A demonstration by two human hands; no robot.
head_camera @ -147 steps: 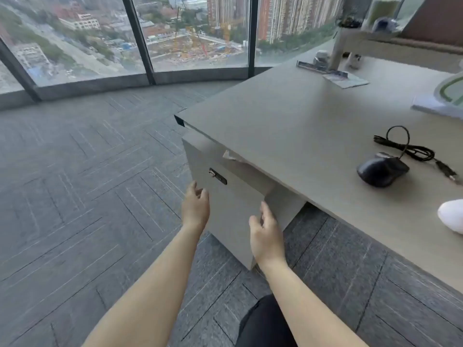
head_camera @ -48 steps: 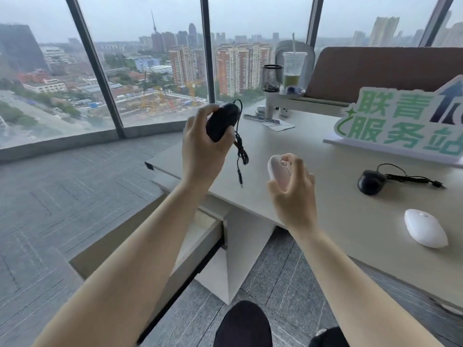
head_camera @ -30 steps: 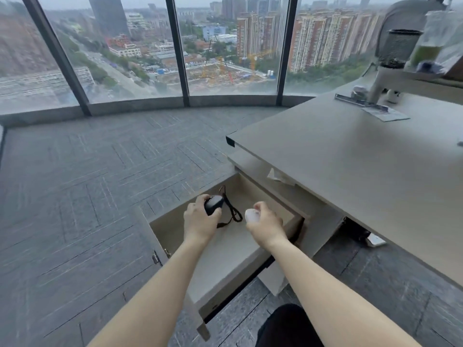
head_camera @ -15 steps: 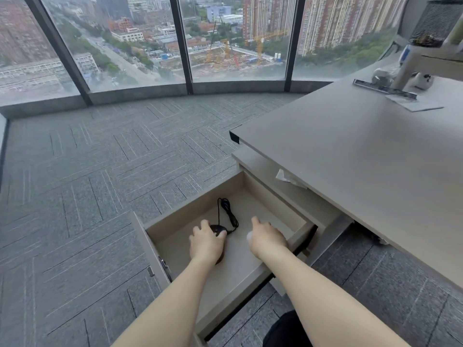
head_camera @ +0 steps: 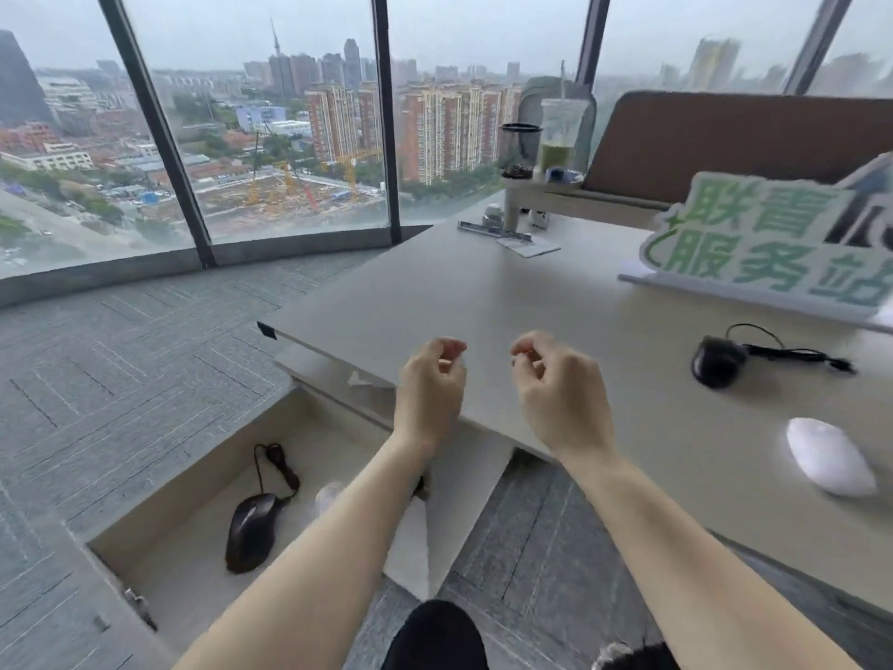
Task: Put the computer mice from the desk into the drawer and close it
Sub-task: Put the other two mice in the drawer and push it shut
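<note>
Your left hand [head_camera: 430, 379] and right hand [head_camera: 560, 384] hover empty, fingers loosely curled, over the worktop [head_camera: 435, 292]; with one black wired mouse [head_camera: 252, 531] in the open drawer [head_camera: 193, 476], next reach right for the black mouse [head_camera: 714, 364] and white mouse [head_camera: 828, 456].

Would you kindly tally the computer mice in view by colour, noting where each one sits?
Black mice: 2, black mouse in the drawer and black mouse on the desk.
White mice: 2, white mouse on the desk and white mouse in the drawer, mostly hidden by the left forearm.
Total: 4
</note>
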